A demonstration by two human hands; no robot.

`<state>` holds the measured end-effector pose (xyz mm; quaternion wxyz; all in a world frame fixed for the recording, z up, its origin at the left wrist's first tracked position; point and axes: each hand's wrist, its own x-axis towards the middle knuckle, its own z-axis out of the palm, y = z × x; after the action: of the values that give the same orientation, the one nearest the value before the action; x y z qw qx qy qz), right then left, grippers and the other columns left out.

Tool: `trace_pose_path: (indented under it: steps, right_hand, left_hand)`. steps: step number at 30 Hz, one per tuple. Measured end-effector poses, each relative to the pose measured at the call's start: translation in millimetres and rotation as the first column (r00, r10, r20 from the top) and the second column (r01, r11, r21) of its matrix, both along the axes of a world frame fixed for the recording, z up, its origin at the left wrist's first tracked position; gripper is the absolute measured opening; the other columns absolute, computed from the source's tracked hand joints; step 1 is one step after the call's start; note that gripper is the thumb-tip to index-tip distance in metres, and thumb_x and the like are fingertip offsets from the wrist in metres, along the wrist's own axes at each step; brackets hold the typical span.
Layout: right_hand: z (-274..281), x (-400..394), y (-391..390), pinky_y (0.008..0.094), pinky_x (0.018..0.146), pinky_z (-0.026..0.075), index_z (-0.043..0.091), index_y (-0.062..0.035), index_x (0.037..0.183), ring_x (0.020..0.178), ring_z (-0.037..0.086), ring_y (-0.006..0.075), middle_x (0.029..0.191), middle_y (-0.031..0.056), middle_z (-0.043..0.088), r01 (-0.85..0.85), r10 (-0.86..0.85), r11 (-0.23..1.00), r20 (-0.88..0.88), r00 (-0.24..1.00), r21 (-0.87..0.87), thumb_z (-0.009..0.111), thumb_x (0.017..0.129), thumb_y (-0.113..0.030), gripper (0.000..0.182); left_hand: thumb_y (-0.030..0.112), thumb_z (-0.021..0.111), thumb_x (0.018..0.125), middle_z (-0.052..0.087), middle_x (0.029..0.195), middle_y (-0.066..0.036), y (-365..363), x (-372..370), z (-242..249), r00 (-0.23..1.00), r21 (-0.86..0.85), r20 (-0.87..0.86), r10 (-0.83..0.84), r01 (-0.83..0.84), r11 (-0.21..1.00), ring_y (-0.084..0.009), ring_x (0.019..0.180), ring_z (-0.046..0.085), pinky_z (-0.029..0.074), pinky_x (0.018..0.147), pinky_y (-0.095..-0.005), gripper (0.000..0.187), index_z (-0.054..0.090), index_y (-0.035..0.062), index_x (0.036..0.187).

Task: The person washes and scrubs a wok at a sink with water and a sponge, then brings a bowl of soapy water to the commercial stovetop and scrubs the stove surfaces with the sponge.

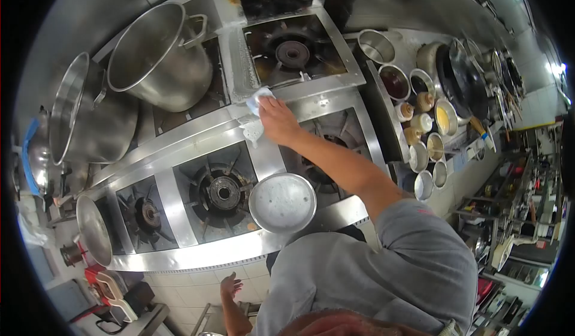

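Note:
My right hand (278,119) reaches far forward, its fingers pressed on a pale bluish-white cloth (259,100). The cloth lies against the steel stove ledge (209,120), between the raised back burners and the lower front row. White suds (253,131) spread on the steel just below it, and more foam streaks the strip (239,60) behind. Nearer my body, a round metal bowl (283,203) with cloudy, soapy-looking liquid rests at the stove's front. My left hand (230,286) hangs low over the floor, holding nothing, with its fingers apart.
Two big steel pots (159,60) (99,120) occupy the back left. Burners with grates (223,193) line the front, and another burner (292,54) stands behind. On the right are sauce containers (394,83) and dark woks (464,78). A wide pan (94,230) leans at the left end.

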<state>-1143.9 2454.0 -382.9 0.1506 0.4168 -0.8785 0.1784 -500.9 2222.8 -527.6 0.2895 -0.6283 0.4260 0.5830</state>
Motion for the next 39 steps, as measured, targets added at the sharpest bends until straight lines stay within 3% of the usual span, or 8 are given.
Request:
trace_pose_path:
  steps: [4, 9, 17, 19, 21, 24, 29, 39]
  right_hand:
    - [24.3, -33.2, 70.0, 0.0442, 0.106, 0.041, 0.066, 0.0059, 0.100, 0.118, 0.055, 0.0367, 0.118, 0.0239, 0.061, 0.046, -0.084, 0.972, 0.160, 0.983, 0.230, 0.061, 0.072, -0.010, 0.033]
    - [26.5, -83.8, 173.3, 0.0435, 0.099, 0.046, 0.068, 0.0046, 0.089, 0.103, 0.063, 0.0346, 0.102, 0.0215, 0.067, 0.416, -0.407, 0.873, -0.090, 0.909, 0.254, 0.058, 0.075, -0.011, 0.023]
    - [11.9, -60.0, 137.3, 0.0411, 0.097, 0.048, 0.068, 0.0021, 0.097, 0.105, 0.063, 0.0317, 0.109, 0.0201, 0.066, 0.177, -0.165, 0.948, -0.070, 0.984, 0.264, 0.058, 0.074, -0.013, 0.029]
    - [44.9, -84.8, 184.6, 0.0409, 0.094, 0.049, 0.067, 0.0019, 0.098, 0.105, 0.063, 0.0301, 0.106, 0.0184, 0.066, 0.372, -0.479, 0.817, 0.159, 0.864, 0.441, 0.059, 0.075, -0.013, 0.029]
    - [9.2, -107.4, 211.8, 0.0418, 0.091, 0.049, 0.069, 0.0000, 0.091, 0.102, 0.063, 0.0284, 0.101, 0.0163, 0.066, 0.491, -0.463, 0.851, -0.171, 0.869, 0.188, 0.061, 0.074, -0.015, 0.024]
    - [37.4, -58.6, 151.5, 0.0410, 0.090, 0.049, 0.068, 0.0002, 0.086, 0.100, 0.061, 0.0317, 0.097, 0.0172, 0.064, 0.349, -0.349, 0.874, -0.063, 0.935, 0.337, 0.061, 0.073, -0.017, 0.022]
    - [2.4, -34.6, 110.5, 0.0422, 0.096, 0.048, 0.068, 0.0075, 0.095, 0.107, 0.061, 0.0359, 0.106, 0.0233, 0.066, 0.190, -0.192, 0.981, -0.149, 0.970, -0.028, 0.059, 0.078, -0.016, 0.030]
    - [30.8, -193.2, 202.4, 0.0453, 0.085, 0.054, 0.069, -0.0025, 0.088, 0.093, 0.067, 0.0363, 0.092, 0.0209, 0.069, 0.351, -0.401, 0.870, 0.085, 0.912, 0.346, 0.057, 0.078, -0.011, 0.018]
  left_hand:
    - [0.047, 0.062, 0.092, 0.063, 0.113, -0.020, -2.9, 5.7, 20.9, 0.998, -0.052, -0.041, 0.037, -0.039, 0.998, -0.0225, 0.074, 0.064, 0.050, 0.053, -0.0327, 0.067, 0.041, 0.0007, 0.137]
    - [0.048, 0.062, 0.092, 0.063, 0.113, -0.020, 10.6, 23.4, 19.3, 0.997, -0.054, -0.024, 0.070, -0.071, 0.996, -0.0236, 0.072, 0.064, 0.050, 0.053, -0.0333, 0.071, 0.040, -0.0006, 0.139]
    - [0.046, 0.061, 0.094, 0.062, 0.113, -0.022, 30.8, -1.1, 13.5, 0.999, 0.018, 0.042, -0.016, 0.015, 1.000, -0.0231, 0.071, 0.065, 0.050, 0.050, -0.0320, 0.069, 0.040, -0.0015, 0.139]
    - [0.044, 0.062, 0.094, 0.062, 0.114, -0.024, 30.5, -7.3, 20.9, 0.999, -0.054, -0.017, 0.034, -0.035, 0.998, -0.0227, 0.072, 0.065, 0.050, 0.050, -0.0293, 0.067, 0.041, -0.0021, 0.137]
    - [0.043, 0.062, 0.094, 0.062, 0.114, -0.024, 27.4, -16.7, 31.5, 0.998, -0.088, -0.059, 0.023, -0.029, 0.996, -0.0234, 0.073, 0.065, 0.050, 0.050, -0.0294, 0.066, 0.042, -0.0027, 0.136]
    - [0.043, 0.064, 0.093, 0.062, 0.114, -0.024, 26.9, -23.5, 27.3, 0.999, -0.079, -0.043, 0.024, -0.028, 0.997, -0.0239, 0.073, 0.065, 0.049, 0.050, -0.0295, 0.064, 0.043, -0.0014, 0.134]
    - [0.041, 0.064, 0.092, 0.064, 0.112, -0.022, 25.0, -39.8, 27.4, 0.999, -0.060, -0.010, -0.038, 0.037, 0.997, -0.0241, 0.074, 0.066, 0.049, 0.051, -0.0314, 0.060, 0.044, 0.0019, 0.133]
    - [0.042, 0.063, 0.093, 0.064, 0.110, -0.020, 54.6, -45.5, 34.8, 0.999, -0.067, 0.051, 0.014, -0.011, 0.998, -0.0228, 0.074, 0.065, 0.048, 0.051, -0.0310, 0.062, 0.042, 0.0003, 0.134]
